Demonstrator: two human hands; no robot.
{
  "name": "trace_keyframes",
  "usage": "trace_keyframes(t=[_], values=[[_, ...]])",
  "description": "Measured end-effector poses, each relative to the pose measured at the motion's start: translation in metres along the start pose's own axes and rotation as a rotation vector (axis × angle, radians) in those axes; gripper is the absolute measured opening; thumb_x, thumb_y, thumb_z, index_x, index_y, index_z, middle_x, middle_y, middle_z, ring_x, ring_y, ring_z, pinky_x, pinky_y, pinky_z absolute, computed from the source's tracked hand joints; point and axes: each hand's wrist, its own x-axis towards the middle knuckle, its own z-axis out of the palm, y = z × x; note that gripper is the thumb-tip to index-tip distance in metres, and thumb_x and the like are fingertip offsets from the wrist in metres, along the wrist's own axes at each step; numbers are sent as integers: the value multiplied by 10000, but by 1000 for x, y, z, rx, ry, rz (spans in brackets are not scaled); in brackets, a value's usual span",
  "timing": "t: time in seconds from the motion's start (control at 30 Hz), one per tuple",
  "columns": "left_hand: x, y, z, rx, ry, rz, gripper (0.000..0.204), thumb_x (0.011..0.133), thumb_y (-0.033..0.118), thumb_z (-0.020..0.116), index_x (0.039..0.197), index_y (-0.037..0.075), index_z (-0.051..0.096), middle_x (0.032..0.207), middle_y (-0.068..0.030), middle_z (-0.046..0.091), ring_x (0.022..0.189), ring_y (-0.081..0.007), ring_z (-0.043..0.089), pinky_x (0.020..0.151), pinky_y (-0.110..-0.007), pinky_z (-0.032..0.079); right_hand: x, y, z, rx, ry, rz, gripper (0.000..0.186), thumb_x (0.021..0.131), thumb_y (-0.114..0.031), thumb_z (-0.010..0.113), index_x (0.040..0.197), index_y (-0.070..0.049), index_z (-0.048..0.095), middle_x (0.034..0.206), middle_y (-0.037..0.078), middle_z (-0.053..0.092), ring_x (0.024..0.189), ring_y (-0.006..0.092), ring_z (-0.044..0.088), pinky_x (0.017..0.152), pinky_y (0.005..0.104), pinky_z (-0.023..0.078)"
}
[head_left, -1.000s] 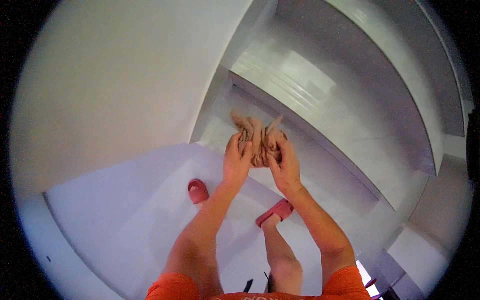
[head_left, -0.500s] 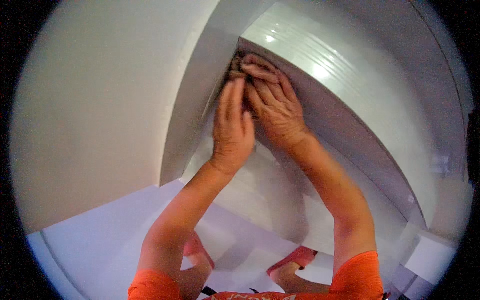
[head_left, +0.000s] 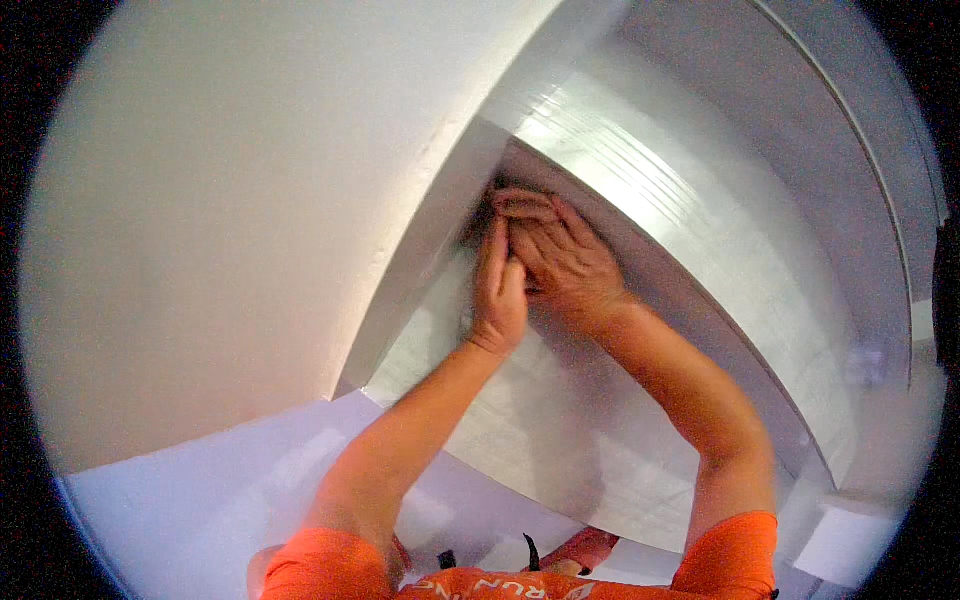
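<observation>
A folded brownish cloth (head_left: 522, 204) is bunched in the inner corner of a pale step, where the wall and the riser meet. My right hand (head_left: 572, 262) lies over it, its fingers bent around the cloth's near side and pressing it into the corner. Close against it, my left hand (head_left: 500, 292) is held on edge, fingers stretched upward alongside the wall; it seems to hold nothing. Its fingertips reach the cloth's lower edge. The part of the cloth under my hands is hidden, and the corner is dark and slightly blurred.
A tall pale wall (head_left: 220, 250) stands to the left. The grey riser (head_left: 700, 290) curves down to the right, below a glossy ridged upper step (head_left: 620, 160). My red slipper (head_left: 588, 548) shows at the bottom. A white boxy object (head_left: 845, 545) sits at the lower right.
The view has shifted, so the corner and hands appear lower and slightly to the right. My left hand has come closer against my right hand. The cloth stays in the corner.
</observation>
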Motion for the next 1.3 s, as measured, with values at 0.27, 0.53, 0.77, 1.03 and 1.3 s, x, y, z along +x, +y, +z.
trace_keyframes(t=[0.27, 0.53, 0.77, 1.03, 1.3], values=[[-34, 55, 44, -437, -129, -239, 588, 953, 278, 310, 1428, -49, 197, 1504, -171, 190, 1399, -273, 145, 1138, -333, 106, -45, 10, -56, -240, -277, -85, 605, 631, -248, 646, 1181, -27, 524, 1266, 97, 522, 1247, 230, 433, 1112, 438, 244], [4, 14, 24, -409, -15, -147, 620, 983, 425, 273, 1409, -22, 222, 1426, -200, 292, 1330, -299, 275, 1100, -365, 189, -2, -6, -7, -538, -312, -142, 603, 725, -323, 544, 1272, -70, 512, 1374, 77, 450, 1355, 218, 281, 1149, 388, 121], [-5, 23, 27, -152, -15, -183, 592, 975, 372, 326, 1401, -30, 237, 1433, -222, 285, 1326, -333, 289, 1099, -374, 201, -5, -1, 1, -548, -256, -147, 550, 799, -296, 438, 1286, -48, 495, 1414, 71, 409, 1360, 265, 271, 1149, 445, 93], [-38, 27, 64, -9, -24, -171, 607, 979, 352, 337, 1417, -48, 208, 1478, -242, 199, 1376, -353, 191, 1132, -384, 138, -51, -2, -18, -422, -366, -15, 596, 799, -304, 431, 1334, -41, 435, 1471, 72, 322, 1372, 246, 253, 1147, 451, 65], [10, 40, 34, -99, 19, -39, 471, 963, 255, 360, 1337, -30, 332, 1384, -225, 349, 1281, -337, 347, 1076, -400, 250, -6, 2, -11, -564, -145, -57, 550, 779, -264, 456, 1290, -63, 476, 1423, 75, 383, 1359, 237, 257, 1152, 405, 60]])
